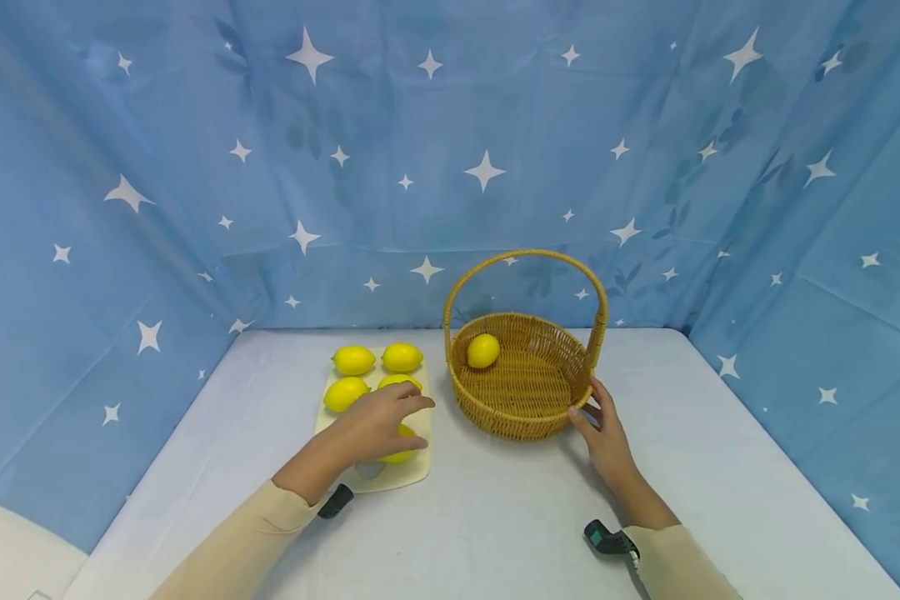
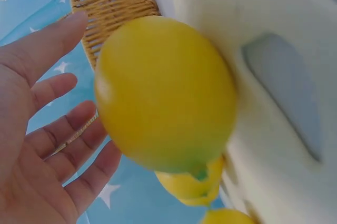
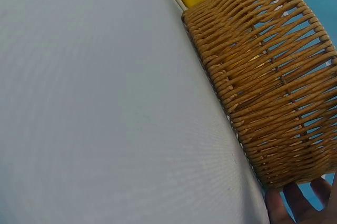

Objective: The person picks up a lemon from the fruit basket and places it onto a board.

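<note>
My left hand [image 1: 375, 423] is over a cream board [image 1: 412, 477], thumb and fingers spread around the near lemon [image 2: 166, 95]. In the left wrist view, a gap shows between the thumb and that lemon, while the fingertips overlap its edge. Several more lemons [image 1: 353, 360] lie on the board, one partly hidden behind the left hand. My right hand [image 1: 607, 442] holds the near right side of a wicker basket [image 1: 510, 427], thumb at the rim and fingers against the woven wall. Inside the basket, at its left, sits a single lemon [image 1: 483, 351].
A tall arched handle [image 1: 527, 252] rises over the basket. The board has a handle hole [image 1: 370, 469] at its near end. Both stand on a white table [image 1: 480, 525], with a blue star-patterned curtain [image 1: 390, 125] behind and at the sides.
</note>
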Demonstrator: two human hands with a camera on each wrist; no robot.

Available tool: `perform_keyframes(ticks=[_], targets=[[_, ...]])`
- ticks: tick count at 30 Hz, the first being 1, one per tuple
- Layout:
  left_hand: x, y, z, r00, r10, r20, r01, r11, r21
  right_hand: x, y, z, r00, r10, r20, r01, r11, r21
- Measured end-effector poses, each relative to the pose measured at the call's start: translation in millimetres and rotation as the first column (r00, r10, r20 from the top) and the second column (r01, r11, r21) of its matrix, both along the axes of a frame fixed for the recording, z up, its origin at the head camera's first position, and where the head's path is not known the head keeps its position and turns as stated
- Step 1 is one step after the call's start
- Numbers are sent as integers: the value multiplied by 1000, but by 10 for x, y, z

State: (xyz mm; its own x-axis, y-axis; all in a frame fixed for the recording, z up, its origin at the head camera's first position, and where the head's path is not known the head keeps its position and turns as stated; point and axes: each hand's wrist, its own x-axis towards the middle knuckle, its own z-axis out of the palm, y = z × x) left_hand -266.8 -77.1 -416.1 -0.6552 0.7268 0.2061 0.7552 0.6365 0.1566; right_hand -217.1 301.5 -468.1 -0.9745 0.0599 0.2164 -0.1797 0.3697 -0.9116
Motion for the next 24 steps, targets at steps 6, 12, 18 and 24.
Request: perform_keyframes(ticks=[6,12,18,24], targets=[[-64,163,55,999,-29,-15,29,1000,-6,11,7,-8,1000,-13,-1,13,1000,-2],[-162,309,132,998,-60,-37,59,998,-24,7,-1,-1,1000,-18,-11,18,1000,-1],[-253,472,232,991,-113,-76,111,994,-25,8,-2,1,1000,-17,-10,17,1000,0],[-348,640,282,984,-144,-105,139,989,-58,11,-14,0,1000,-21,-7,21,1000,-1]])
